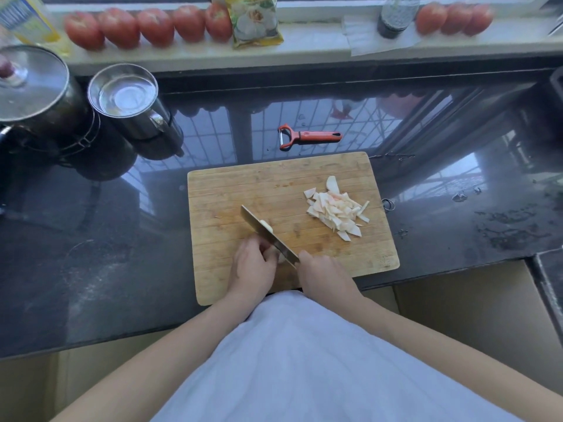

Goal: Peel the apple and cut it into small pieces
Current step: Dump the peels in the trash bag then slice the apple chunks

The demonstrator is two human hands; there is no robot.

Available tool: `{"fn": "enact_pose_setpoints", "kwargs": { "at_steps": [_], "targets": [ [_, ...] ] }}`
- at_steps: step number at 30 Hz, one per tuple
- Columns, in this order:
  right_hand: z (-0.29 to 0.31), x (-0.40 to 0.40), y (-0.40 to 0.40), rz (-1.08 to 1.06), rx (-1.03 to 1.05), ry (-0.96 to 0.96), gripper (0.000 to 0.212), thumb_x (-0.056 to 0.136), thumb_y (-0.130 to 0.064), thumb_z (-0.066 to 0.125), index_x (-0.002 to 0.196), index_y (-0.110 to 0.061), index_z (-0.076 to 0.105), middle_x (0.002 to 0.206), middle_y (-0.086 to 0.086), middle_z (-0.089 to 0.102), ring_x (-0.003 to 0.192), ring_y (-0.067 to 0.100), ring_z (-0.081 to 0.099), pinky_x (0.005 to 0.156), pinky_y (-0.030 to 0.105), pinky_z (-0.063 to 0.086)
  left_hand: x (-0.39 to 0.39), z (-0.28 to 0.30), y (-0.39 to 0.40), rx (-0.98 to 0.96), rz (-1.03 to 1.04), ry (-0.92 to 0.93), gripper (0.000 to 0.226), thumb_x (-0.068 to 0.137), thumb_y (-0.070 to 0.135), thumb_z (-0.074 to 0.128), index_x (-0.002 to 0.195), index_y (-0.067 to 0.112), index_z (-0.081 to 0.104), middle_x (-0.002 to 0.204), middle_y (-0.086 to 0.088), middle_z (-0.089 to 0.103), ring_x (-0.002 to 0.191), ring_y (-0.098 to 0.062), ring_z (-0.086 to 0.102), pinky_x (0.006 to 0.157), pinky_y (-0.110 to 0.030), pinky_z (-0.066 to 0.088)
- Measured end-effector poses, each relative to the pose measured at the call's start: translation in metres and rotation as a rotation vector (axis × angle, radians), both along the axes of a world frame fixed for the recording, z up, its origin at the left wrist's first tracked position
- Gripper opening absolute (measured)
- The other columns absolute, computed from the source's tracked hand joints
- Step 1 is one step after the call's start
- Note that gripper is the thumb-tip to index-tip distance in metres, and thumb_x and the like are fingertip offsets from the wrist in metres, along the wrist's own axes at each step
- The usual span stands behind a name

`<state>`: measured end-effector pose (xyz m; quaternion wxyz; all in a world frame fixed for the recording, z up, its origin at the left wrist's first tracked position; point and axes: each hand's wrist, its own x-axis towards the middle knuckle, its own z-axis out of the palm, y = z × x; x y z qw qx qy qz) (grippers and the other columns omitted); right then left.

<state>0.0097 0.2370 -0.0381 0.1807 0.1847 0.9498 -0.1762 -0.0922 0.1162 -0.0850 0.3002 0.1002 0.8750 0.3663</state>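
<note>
A wooden cutting board (243,184) lies on the dark counter. A heap of small pale apple pieces (336,210) sits on its right side. My right hand (323,274) grips the handle of a knife (268,234) whose blade slants up to the left. My left hand (254,263) curls over a remaining piece of peeled apple (267,226) beside the blade; most of that piece is hidden by my fingers and the knife. A red peeler (307,136) lies on the counter behind the board.
Two steel pots (125,95) stand at the back left, one with a lid (30,83). Red apples (146,25) line the window sill, with a food packet (256,21) and a dark bottle (393,16). Wet scraps dot the counter (511,226) to the right.
</note>
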Motion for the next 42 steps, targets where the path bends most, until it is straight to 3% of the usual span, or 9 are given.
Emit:
{"fn": "enact_pose_setpoints", "kwargs": {
  "at_steps": [6,9,13,17,21,26,30,35,42],
  "targets": [
    [0.02,0.037,0.027,-0.234,-0.18,0.155,0.021,0.099,-0.024,0.049,0.081,-0.015,0.053,0.062,-0.001,0.058,0.061,0.029,0.057,0.055,0.04,0.044,-0.022,0.012,-0.013,0.036,0.1,-0.035,0.018,0.095,0.039,0.062,0.11,0.03,0.058,0.116,0.01,0.054,0.103,-0.013,0.056,0.088,-0.037,0.05],
    [0.028,0.041,0.039,-0.43,-0.267,0.188,0.026,0.098,-0.023,0.05,0.074,-0.014,0.056,0.056,0.001,0.06,0.054,0.019,0.061,0.058,0.044,0.05,-0.032,0.008,-0.02,0.007,-0.299,0.073,0.037,0.095,0.028,0.067,0.13,0.03,0.059,0.124,0.014,0.046,0.114,-0.012,0.051,0.096,-0.031,0.045],
    [0.038,0.042,0.047,-0.647,-0.343,0.184,0.027,0.097,-0.024,0.05,0.074,-0.013,0.058,0.058,0.005,0.062,0.05,0.01,0.062,0.06,0.038,0.051,-0.038,0.007,-0.016,-0.063,-0.727,0.624,0.039,0.092,0.023,0.067,0.13,0.028,0.063,0.13,-0.001,0.052,0.113,-0.023,0.047,0.089,-0.042,0.049],
    [0.04,0.047,0.045,-0.696,-0.363,0.166,0.027,0.096,-0.024,0.05,0.074,-0.008,0.057,0.059,0.006,0.064,0.051,0.008,0.062,0.059,0.035,0.049,-0.067,0.013,0.001,-0.167,-0.881,0.713,0.053,0.091,0.015,0.069,0.138,0.036,0.06,0.151,-0.002,0.044,0.134,-0.029,0.038,0.107,-0.047,0.042],
    [0.037,0.054,0.04,-0.657,-0.34,0.124,0.031,0.096,-0.024,0.05,0.069,-0.012,0.055,0.055,0.004,0.064,0.051,0.008,0.061,0.058,0.035,0.049,-0.091,0.016,0.009,-0.222,-1.168,0.744,0.03,0.094,0.016,0.067,0.121,0.029,0.069,0.127,0.002,0.062,0.111,-0.019,0.054,0.09,-0.033,0.051],
    [0.033,0.056,0.037,-0.638,-0.313,0.077,0.031,0.097,-0.025,0.049,0.069,-0.015,0.055,0.055,0.002,0.065,0.05,0.009,0.06,0.054,0.03,0.045,-0.107,0.018,-0.008,-0.394,-0.913,0.783,0.005,0.098,0.014,0.058,0.099,0.016,0.062,0.087,-0.001,0.049,0.073,-0.018,0.044,0.064,-0.037,0.049],
    [0.029,0.056,0.036,-0.632,-0.32,0.047,0.029,0.097,-0.026,0.047,0.073,-0.014,0.057,0.056,0.002,0.066,0.051,0.011,0.062,0.057,0.03,0.044,-0.1,0.024,-0.019,-0.299,-0.835,0.812,0.025,0.099,0.028,0.054,0.116,0.015,0.067,0.111,-0.006,0.061,0.099,-0.025,0.056,0.083,-0.04,0.05],
    [0.024,0.059,0.035,-0.62,-0.314,0.047,0.029,0.096,-0.026,0.047,0.071,-0.012,0.054,0.056,0.001,0.064,0.059,0.02,0.064,0.065,0.041,0.052,-0.037,0.021,-0.004,-0.244,-0.497,0.184,0.041,0.096,0.05,0.062,0.127,0.024,0.057,0.121,0.002,0.058,0.102,-0.018,0.057,0.086,-0.037,0.052],
    [0.023,0.057,0.028,-0.553,-0.276,0.022,0.029,0.096,-0.029,0.048,0.073,-0.012,0.053,0.064,0.004,0.063,0.067,0.027,0.064,0.065,0.043,0.053,-0.014,0.002,0.007,-0.261,-0.377,0.131,0.022,0.096,0.046,0.062,0.096,0.024,0.058,0.096,0.002,0.058,0.095,-0.024,0.055,0.073,-0.036,0.041]
  ]
}}
